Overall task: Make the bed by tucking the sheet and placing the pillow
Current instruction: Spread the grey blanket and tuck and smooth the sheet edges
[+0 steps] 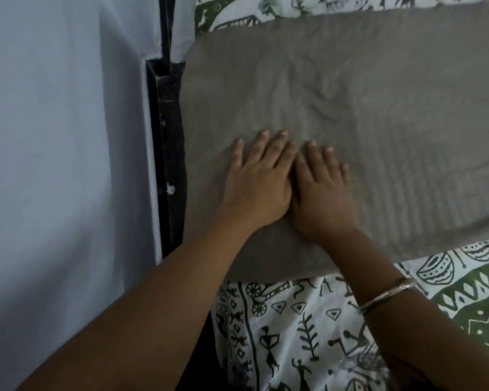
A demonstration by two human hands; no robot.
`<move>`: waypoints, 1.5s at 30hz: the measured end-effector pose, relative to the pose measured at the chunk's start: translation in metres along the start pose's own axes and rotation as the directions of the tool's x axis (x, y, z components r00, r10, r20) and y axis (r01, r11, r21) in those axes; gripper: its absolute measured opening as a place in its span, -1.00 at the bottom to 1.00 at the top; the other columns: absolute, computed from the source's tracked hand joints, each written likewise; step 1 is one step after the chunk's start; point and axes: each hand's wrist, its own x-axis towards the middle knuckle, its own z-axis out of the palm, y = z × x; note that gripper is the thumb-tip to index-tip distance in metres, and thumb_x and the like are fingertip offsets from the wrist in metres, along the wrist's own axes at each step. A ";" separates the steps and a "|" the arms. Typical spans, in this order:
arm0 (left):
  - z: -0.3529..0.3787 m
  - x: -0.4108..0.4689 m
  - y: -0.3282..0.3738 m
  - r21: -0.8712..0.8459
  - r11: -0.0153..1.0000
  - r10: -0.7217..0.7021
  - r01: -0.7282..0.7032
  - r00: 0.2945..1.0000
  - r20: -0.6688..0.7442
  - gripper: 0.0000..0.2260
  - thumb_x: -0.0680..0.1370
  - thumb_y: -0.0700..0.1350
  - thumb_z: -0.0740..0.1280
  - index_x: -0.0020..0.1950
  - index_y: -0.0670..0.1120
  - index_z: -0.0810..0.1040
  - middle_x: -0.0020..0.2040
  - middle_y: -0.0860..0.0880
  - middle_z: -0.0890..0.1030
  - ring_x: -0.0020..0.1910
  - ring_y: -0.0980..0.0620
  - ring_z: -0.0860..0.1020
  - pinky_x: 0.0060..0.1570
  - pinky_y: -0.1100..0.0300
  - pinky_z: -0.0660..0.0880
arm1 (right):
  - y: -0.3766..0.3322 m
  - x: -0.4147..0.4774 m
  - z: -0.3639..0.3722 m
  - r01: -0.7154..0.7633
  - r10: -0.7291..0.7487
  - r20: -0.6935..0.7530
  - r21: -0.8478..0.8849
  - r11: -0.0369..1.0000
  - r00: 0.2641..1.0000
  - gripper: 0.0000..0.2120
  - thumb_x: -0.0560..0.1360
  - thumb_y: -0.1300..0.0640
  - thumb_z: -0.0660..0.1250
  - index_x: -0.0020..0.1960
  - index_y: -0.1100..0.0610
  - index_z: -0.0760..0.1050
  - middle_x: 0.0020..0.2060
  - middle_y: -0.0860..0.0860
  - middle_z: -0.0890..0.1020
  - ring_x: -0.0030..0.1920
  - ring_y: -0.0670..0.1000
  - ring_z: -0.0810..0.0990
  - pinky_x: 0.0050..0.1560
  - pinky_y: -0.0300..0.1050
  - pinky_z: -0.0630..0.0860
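Two hands pressing flat on a pillow at the left end of a bed.
The left hand (257, 180) and right hand (323, 194) lie side by side, touching, palms down and fingers straight, gripping nothing, on the near left part of the grey-brown pillow (378, 103). The pillow lies across the white sheet (294, 320) printed with black and green figures, which shows both nearer and farther than it. A bangle (387, 294) circles the right wrist. A dark bed frame (168, 165) and a pale wall (54, 165) stand at left.
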 end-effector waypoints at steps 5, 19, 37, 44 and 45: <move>-0.003 0.026 -0.012 0.188 0.982 -0.007 0.006 1.000 0.006 -0.41 0.51 0.18 -0.03 0.52 0.03 0.12 0.56 -0.04 0.06 0.51 -0.22 0.00 0.35 -0.35 -0.08 | 0.038 0.016 -0.007 0.085 -0.084 0.024 -0.074 0.994 0.996 -0.37 0.56 -0.27 -0.01 0.55 -0.06 -0.05 0.54 0.01 0.00 0.53 0.10 -0.08 0.46 0.12 -0.19; 0.004 0.134 0.065 0.197 0.879 0.415 -0.435 0.900 0.135 -0.40 0.45 0.19 0.12 0.48 0.07 0.26 0.50 -0.03 0.25 0.47 -0.21 0.21 0.29 -0.45 0.02 | 0.140 0.030 -0.029 -0.130 0.130 -0.009 -0.038 0.991 0.991 -0.30 0.42 -0.42 -0.01 0.49 -0.17 0.10 0.51 -0.03 0.12 0.50 0.19 0.08 0.34 0.45 -0.01; 0.018 0.314 0.184 0.305 0.475 0.739 -0.826 0.562 0.371 -0.25 0.36 0.36 -0.22 0.48 0.13 -0.35 0.54 -0.06 -0.28 0.47 -0.28 -0.28 0.19 -0.49 -0.33 | 0.253 0.067 -0.040 -0.821 0.833 -0.024 0.152 0.550 0.553 -0.11 0.18 -0.66 -0.14 0.41 -0.41 -0.34 0.53 -0.10 -0.23 0.44 0.35 -0.37 0.15 0.63 -0.26; 0.020 0.326 0.190 0.214 0.467 0.776 -0.858 0.514 0.366 -0.32 0.40 0.19 0.04 0.52 0.16 -0.04 0.55 -0.01 0.05 0.51 -0.19 0.06 0.29 -0.43 -0.13 | 0.255 0.070 -0.035 -0.816 0.837 -0.098 0.186 0.547 0.539 -0.17 0.26 -0.60 -0.09 0.45 -0.37 -0.23 0.54 -0.08 -0.16 0.45 0.37 -0.31 0.15 0.62 -0.31; 0.021 0.324 0.192 0.229 0.468 0.772 -0.854 0.521 0.364 -0.35 0.43 0.19 0.05 0.52 0.14 0.03 0.55 -0.02 0.10 0.50 -0.19 0.10 0.29 -0.42 -0.09 | 0.255 0.071 -0.035 -0.814 0.837 -0.106 0.197 0.547 0.537 -0.18 0.28 -0.58 -0.07 0.47 -0.35 -0.17 0.55 -0.07 -0.11 0.46 0.38 -0.26 0.16 0.63 -0.30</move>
